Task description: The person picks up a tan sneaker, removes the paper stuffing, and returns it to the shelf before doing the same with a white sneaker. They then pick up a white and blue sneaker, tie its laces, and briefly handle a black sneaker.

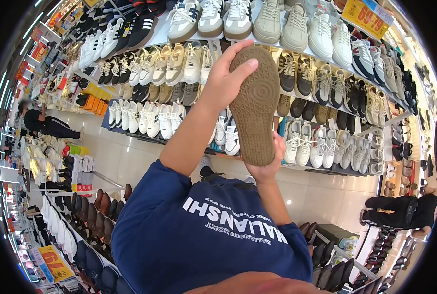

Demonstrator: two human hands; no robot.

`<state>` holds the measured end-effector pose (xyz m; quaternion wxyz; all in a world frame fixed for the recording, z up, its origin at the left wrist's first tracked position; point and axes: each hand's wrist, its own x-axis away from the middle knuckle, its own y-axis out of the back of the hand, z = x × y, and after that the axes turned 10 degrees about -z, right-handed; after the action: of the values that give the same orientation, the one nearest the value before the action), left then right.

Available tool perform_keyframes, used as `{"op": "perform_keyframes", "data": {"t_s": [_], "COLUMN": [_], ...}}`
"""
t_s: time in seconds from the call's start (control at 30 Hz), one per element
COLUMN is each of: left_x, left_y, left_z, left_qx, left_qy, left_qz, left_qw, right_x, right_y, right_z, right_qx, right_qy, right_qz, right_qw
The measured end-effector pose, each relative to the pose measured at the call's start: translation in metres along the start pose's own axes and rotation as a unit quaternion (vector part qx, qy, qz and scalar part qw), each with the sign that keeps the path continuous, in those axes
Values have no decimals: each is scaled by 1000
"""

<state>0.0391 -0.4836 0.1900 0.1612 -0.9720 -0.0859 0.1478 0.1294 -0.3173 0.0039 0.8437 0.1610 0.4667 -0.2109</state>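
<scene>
A shoe is held up in front of the shelves, its brown patterned sole turned toward me; its upper is hidden behind the sole. My left hand grips the wider front end, thumb pressed on the sole and fingers around the edge. At the narrower heel end, my right hand cups the shoe from below and behind, with part of its fingers hidden. Behind the shoe, white sneakers with dark stripes and beige lace-up shoes stand on the top shelf.
Tiered racks of sneakers span the front. Racks of dark shoes stand close on my left, and more dark shoes at the lower right. One person stands far left, another person at right. Yellow price signs hang above the shelves.
</scene>
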Motion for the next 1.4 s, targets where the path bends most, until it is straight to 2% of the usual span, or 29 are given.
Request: {"op": "perform_keyframes", "data": {"t_s": [0.1, 0.3, 0.4, 0.5, 0.53, 0.63, 0.67, 0.73, 0.83, 0.9, 1.0, 1.1, 1.13, 1.2, 1.23, 1.27, 1.3, 1.37, 1.4], "left_x": [-6, -5, -6, 3, 7, 11, 11, 12, 17, 18, 16, 13, 13, 16, 17, 25, 32, 40, 40], "left_y": [7, 11, 14, 27, 27, 27, 29, 31, 29, 27, 29, 32, 33, 41, 47, 51, 50, 50, 50], "left_z": [3, 0, 0, 11, 10, 18, 18, 18, 15, 15, 16, 24, 29, 42, 48, 53, 50, 43, 50], "left_qx": [-36, 14, -93, 12, 21, 92, 76, 44, 24, 10, 11, 0, -7, 18, 30, -66, -80, -109, -56], "left_qy": [-13, 26, 20, -29, -12, -20, -38, -73, -91, -96, -81, -97, -108, -77, -62, -40, -7, 57, 47], "left_qz": [4, -11, 23, 153, 201, 172, 171, 170, 148, 123, 125, 125, 121, 119, 120, 57, 84, 136, 105], "left_qw": [999, 999, 995, 988, 979, 981, 982, 982, 984, 988, 989, 987, 987, 990, 990, 995, 993, 983, 992], "right_x": [-2, 1, 3, -9, -14, -17, -16, -21, -27, -22, -21, -23, -25, -29, -29, -31, -34, -37, -35], "right_y": [-1, -3, -4, -2, -1, -1, 0, 1, 3, 1, 2, 1, 3, 8, 8, 7, 6, 4, 3], "right_z": [2, 5, 7, 12, 17, 29, 33, 34, 33, 30, 28, 30, 33, 43, 41, 37, 33, 31, 29], "right_qx": [20, 39, -21, -57, -68, -105, -114, -95, -35, -26, -21, -66, -133, -257, -300, -342, -383, -352, -327], "right_qy": [22, 35, 7, -26, -40, -101, -132, -123, -40, -26, -34, -92, -191, -382, -418, -451, -481, -449, -427], "right_qz": [-2, -4, 22, 6, 1, 10, 25, 49, 51, 19, 33, 21, 28, 36, 30, 23, 16, 43, 62], "right_qw": [1000, 999, 1000, 998, 997, 989, 984, 987, 997, 999, 999, 993, 972, 887, 857, 824, 788, 820, 841]}}
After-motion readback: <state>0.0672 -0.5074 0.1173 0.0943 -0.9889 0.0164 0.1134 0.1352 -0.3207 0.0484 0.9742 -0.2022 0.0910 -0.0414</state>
